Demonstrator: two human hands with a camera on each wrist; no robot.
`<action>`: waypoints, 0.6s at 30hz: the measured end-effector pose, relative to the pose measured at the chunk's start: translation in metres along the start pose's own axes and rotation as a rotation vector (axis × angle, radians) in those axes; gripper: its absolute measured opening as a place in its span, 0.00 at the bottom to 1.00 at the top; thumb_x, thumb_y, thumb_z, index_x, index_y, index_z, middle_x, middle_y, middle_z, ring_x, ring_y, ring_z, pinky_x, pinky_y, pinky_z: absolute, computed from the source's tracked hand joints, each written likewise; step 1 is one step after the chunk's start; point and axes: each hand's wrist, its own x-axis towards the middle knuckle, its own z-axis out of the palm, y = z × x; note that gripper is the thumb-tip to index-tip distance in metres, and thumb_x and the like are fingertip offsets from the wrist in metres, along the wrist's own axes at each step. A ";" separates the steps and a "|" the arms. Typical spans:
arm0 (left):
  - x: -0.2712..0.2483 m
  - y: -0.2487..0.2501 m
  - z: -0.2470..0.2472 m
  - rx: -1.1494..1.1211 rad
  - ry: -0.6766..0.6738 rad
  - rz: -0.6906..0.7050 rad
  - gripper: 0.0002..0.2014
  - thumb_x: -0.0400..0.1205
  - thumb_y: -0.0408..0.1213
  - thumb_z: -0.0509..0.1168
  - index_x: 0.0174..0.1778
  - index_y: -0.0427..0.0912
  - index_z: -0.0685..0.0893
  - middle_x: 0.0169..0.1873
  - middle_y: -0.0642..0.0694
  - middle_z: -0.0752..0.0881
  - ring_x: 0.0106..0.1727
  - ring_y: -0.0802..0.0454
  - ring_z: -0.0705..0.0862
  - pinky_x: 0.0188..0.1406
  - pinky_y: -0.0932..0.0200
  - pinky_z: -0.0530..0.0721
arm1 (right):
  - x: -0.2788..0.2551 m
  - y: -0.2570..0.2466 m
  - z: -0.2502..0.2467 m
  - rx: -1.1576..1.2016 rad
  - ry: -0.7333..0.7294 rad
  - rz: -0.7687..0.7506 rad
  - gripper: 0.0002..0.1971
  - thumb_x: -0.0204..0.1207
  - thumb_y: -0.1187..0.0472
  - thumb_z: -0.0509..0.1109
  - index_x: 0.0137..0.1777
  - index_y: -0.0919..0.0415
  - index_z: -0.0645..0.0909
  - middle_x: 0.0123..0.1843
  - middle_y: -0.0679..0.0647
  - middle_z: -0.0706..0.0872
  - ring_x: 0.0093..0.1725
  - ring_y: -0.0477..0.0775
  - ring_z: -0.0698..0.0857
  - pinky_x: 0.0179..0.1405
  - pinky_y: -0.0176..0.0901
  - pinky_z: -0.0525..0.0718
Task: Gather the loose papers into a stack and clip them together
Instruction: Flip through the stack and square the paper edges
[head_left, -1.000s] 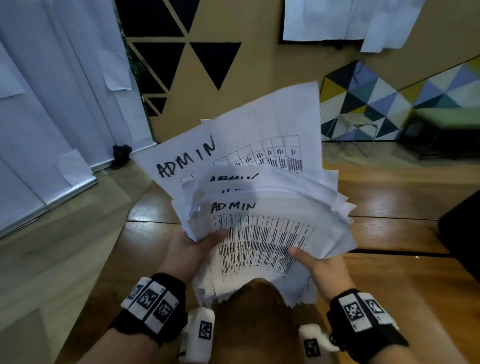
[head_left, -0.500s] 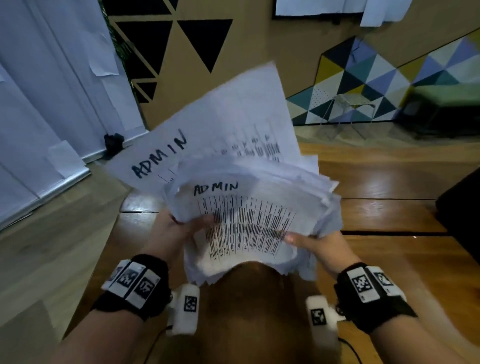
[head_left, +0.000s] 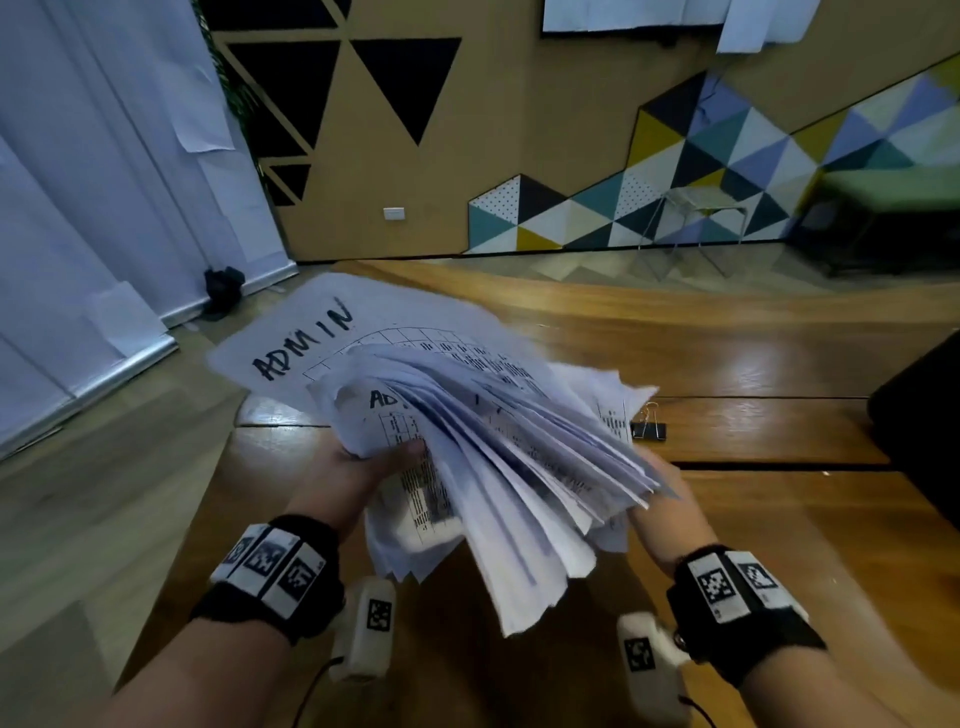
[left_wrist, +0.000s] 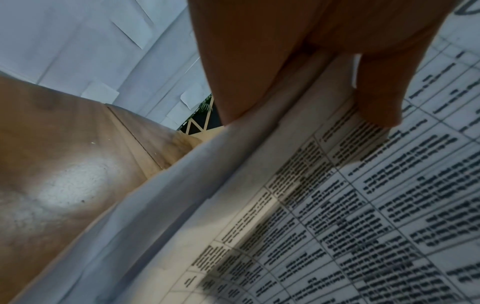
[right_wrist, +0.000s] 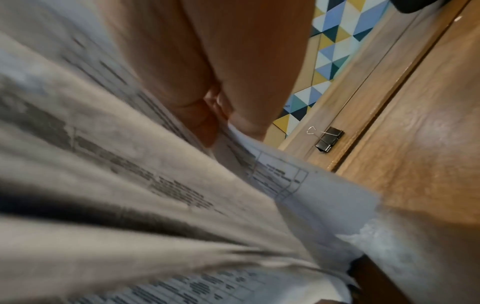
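Observation:
A thick, uneven bundle of white printed papers (head_left: 483, 457), some marked "ADMIN" by hand, is held above the wooden table (head_left: 779, 364). The sheets fan out and lean over to the right. My left hand (head_left: 363, 467) grips the bundle's left edge, thumb on the top sheet (left_wrist: 374, 98). My right hand (head_left: 660, 499) holds the right edge from below, mostly hidden by paper; the right wrist view shows its fingers (right_wrist: 207, 115) curled against the sheets (right_wrist: 130, 185). A black binder clip (head_left: 648, 430) lies on the table just right of the bundle, also seen as the binder clip (right_wrist: 329, 138) beyond my right fingers.
The table is made of long wooden planks with seams. A dark object (head_left: 919, 431) sits at the table's right edge. White curtains (head_left: 104, 182) hang at the left. A wall with triangle patterns (head_left: 675, 171) stands behind the table.
The bundle has tipped from nearly upright and facing me to lying lower and fanned over to the right. The binder clip on the table has come into view.

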 end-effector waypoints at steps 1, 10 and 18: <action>-0.001 0.000 0.000 0.011 0.020 0.011 0.32 0.53 0.45 0.83 0.53 0.38 0.88 0.44 0.46 0.94 0.50 0.46 0.92 0.42 0.58 0.90 | 0.003 0.001 0.000 0.104 -0.006 -0.102 0.12 0.81 0.74 0.62 0.50 0.60 0.84 0.47 0.59 0.90 0.47 0.50 0.90 0.38 0.31 0.82; 0.005 0.002 0.015 0.066 0.127 -0.056 0.15 0.75 0.34 0.75 0.55 0.33 0.87 0.46 0.36 0.91 0.51 0.36 0.89 0.56 0.44 0.87 | 0.011 -0.002 0.008 0.077 0.070 -0.260 0.04 0.78 0.70 0.69 0.44 0.69 0.85 0.39 0.56 0.90 0.36 0.55 0.86 0.40 0.51 0.84; 0.014 -0.001 0.013 -0.028 0.101 -0.092 0.33 0.60 0.43 0.82 0.60 0.33 0.85 0.53 0.37 0.92 0.54 0.37 0.90 0.57 0.39 0.87 | 0.006 -0.048 -0.007 0.158 0.273 -0.509 0.10 0.78 0.65 0.70 0.43 0.46 0.84 0.39 0.45 0.88 0.36 0.45 0.86 0.32 0.34 0.85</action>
